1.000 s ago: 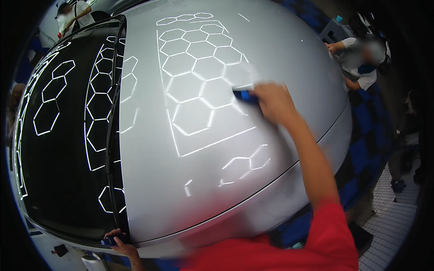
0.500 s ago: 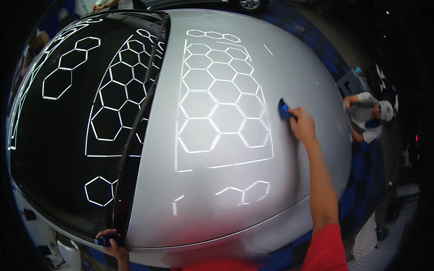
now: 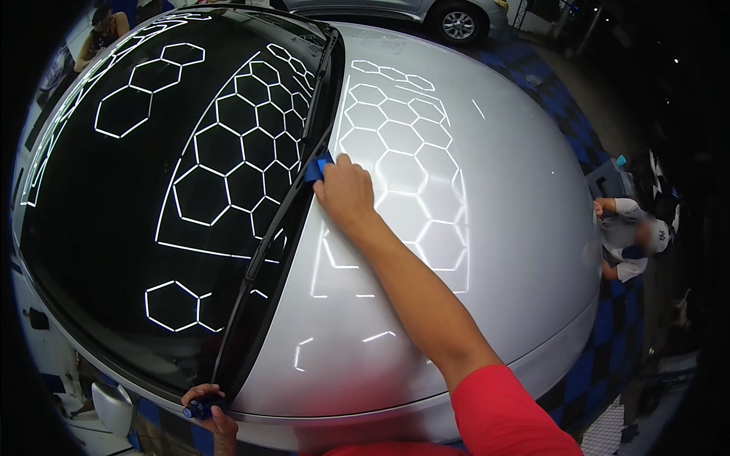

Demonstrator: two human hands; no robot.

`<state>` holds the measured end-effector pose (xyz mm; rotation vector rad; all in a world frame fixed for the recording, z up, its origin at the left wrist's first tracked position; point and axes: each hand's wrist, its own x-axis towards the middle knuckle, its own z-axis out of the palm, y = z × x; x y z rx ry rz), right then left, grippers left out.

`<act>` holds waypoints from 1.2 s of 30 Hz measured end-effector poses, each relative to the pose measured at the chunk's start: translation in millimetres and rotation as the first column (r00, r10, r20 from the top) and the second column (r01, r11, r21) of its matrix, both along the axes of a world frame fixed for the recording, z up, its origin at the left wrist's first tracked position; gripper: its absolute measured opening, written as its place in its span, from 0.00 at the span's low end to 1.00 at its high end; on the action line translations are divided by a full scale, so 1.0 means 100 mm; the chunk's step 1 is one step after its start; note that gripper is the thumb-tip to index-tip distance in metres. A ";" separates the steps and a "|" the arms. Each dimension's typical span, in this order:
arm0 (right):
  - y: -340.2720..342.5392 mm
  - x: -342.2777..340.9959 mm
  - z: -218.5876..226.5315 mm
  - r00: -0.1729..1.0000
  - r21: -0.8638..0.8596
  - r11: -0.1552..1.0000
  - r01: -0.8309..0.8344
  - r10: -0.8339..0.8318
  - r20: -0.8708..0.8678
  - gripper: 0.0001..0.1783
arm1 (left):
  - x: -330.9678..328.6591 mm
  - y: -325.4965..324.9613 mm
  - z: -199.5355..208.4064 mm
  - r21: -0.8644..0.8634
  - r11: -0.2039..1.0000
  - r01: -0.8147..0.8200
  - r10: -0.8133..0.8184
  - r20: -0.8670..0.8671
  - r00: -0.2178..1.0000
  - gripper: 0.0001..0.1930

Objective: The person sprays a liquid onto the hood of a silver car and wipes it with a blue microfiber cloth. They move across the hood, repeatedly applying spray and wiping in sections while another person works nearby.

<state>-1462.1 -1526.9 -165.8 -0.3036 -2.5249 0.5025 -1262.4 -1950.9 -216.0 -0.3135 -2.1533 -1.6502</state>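
A silver car hood (image 3: 517, 228) stretches out in front of me, with bright hexagon light reflections on it. My right hand (image 3: 347, 191) is closed on a blue applicator pad (image 3: 315, 169), at the hood's edge by the windshield and right beside the black wiper (image 3: 262, 254). At the near left corner of the windshield (image 3: 129, 243), my left hand (image 3: 220, 425) is wrapped round a small dark blue bottle (image 3: 199, 409). The bottle lies tilted, its cap end pointing left.
Beyond the right end of the hood, a person (image 3: 627, 239) in a cap leans by the car. Another person (image 3: 103, 34) is at the far left. A silver car (image 3: 411, 11) stands behind. A side mirror (image 3: 112, 408) sticks out near my left hand. Blue and black tiles (image 3: 601, 365) cover the floor.
My right hand has swept the applicator pad left across the hood, from its right part to the windshield edge. The view has shifted a little. My left hand still holds the bottle.
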 end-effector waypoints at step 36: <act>1.48 2.65 -0.58 0.786 -0.076 0.786 0.614 -0.618 -0.034 0.10 | 0.02 -0.03 -0.06 0.094 0.980 0.174 -0.173 -0.018 0.985 0.24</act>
